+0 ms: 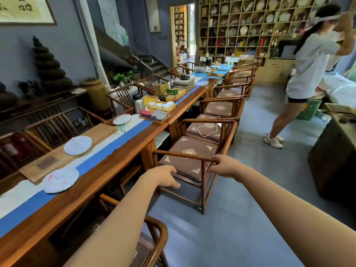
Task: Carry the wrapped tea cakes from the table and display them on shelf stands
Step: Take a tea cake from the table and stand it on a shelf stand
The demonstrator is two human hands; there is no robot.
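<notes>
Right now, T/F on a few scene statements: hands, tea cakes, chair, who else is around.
1. Both hands grip the nearest cushioned chair: true. The left hand holds the seat's near edge and the right hand holds the curved armrest of the wooden chair.
2. Three wrapped tea cakes lie on the long table: true, the near one, the middle one and the far one.
3. The left hand carries a tea cake: false. Neither hand holds one; all three are on the table.
4. The white cups sit on the chair cushion: false. The cups stand in a yellow tray on the table.
5. Nobody else is in view: false. A second person stands at right.
</notes>
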